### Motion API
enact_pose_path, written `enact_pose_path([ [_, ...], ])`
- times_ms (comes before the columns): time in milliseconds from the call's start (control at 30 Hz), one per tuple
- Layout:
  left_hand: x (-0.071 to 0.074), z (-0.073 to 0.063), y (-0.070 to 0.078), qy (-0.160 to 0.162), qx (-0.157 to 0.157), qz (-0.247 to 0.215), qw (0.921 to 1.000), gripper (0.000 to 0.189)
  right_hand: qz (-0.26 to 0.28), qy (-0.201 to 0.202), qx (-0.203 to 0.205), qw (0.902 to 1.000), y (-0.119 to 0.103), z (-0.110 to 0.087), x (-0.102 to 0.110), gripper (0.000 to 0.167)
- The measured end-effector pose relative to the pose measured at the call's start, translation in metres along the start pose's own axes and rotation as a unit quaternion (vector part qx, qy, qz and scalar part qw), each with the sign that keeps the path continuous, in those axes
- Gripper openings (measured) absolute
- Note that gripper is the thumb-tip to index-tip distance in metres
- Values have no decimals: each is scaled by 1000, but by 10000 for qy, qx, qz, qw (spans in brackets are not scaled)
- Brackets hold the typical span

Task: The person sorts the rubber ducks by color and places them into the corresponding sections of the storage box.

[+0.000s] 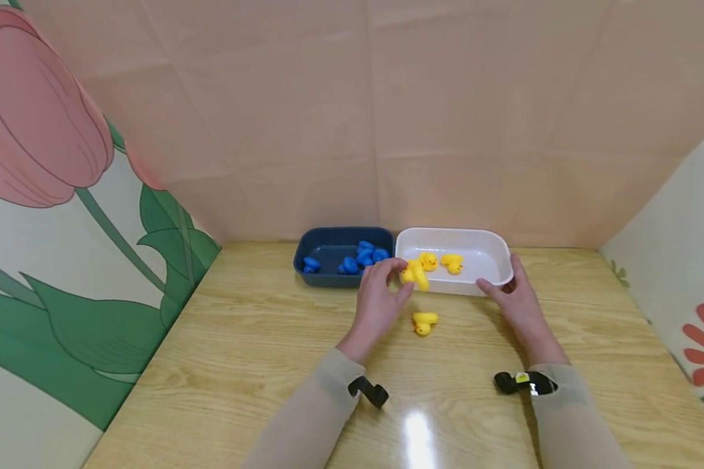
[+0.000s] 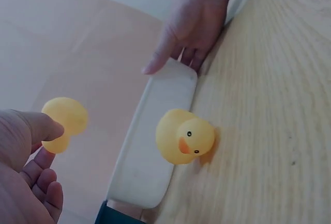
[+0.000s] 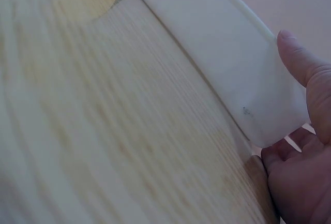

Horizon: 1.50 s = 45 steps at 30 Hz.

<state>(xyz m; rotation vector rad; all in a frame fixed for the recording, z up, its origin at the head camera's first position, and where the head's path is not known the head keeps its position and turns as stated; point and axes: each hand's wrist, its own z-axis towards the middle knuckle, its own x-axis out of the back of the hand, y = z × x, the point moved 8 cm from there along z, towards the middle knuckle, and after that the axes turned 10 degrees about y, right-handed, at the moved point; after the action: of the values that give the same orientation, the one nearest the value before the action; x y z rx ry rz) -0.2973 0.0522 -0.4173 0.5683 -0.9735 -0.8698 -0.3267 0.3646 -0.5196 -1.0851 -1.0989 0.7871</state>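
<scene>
My left hand (image 1: 380, 294) pinches a yellow rubber duck (image 1: 418, 276) between thumb and fingertips, above the near left part of the white tray's rim. In the left wrist view this duck (image 2: 67, 115) shows between the thumb and the curled fingers. At the near right corner of the white tray (image 1: 481, 244), my right hand (image 1: 521, 306) grips the wall, thumb at the front and fingers round the side. Two more yellow ducks (image 1: 452, 263) lie inside that tray. Another yellow duck (image 1: 424, 324) sits on the table in front of it.
Left of the white tray, close beside it, stands a dark blue tray (image 1: 322, 280) with several blue ducks (image 1: 349, 265). Both trays are on the wooden table (image 1: 229, 352), near the pinkish backdrop (image 1: 305, 130) at its far edge.
</scene>
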Motion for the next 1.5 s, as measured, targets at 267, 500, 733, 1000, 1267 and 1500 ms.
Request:
enact_pose_path([
  [267,0,11,8,82,-11,81,9999,32,8,-39,20,10000,0,1,-2,116],
  [500,-7,25,14,266,-275,223,9990,31,26,-2,7,10000,4,3,0,116],
  [733,-22,36,12,293,-170,283,9990,32,-62,10,-7,10000,9,5,2,115],
  [1000,-36,44,8,219,-65,404,9989,32,-37,36,57,10000,6,4,0,115],
  [1267,-47,48,5,239,-88,477,9985,32,29,-5,52,10000,2,1,-2,116],
  [1500,-50,48,9,192,-142,482,9986,42,31,-9,62,10000,2,2,-3,116],
])
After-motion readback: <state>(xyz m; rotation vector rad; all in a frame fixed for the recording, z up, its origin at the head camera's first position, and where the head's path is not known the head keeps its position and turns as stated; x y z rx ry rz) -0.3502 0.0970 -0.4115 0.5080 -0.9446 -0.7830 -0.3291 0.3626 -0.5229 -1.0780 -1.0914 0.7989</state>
